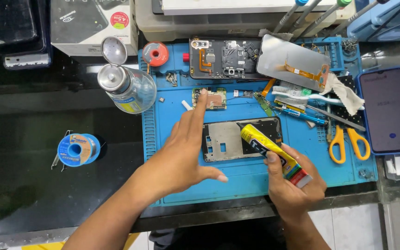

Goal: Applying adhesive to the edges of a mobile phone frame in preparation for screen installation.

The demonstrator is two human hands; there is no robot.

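A dark, glossy workbench (24, 139) fills the view, its front edge (209, 215) running along the bottom. A blue work mat (255, 178) covers the right half of the bench. Pale floor tiles (353, 227) show below the edge at lower right. Even overhead light leaves soft reflections on the dark surface at left.

The frame (237, 141) lay on the mat (255, 178) between the left hand (181, 157) and right hand (295, 185). The tube (274, 150), in the right hand, crossed the frame. The board (210, 98) sat under the left fingertip; scissors (348, 139) lay right of the right hand.
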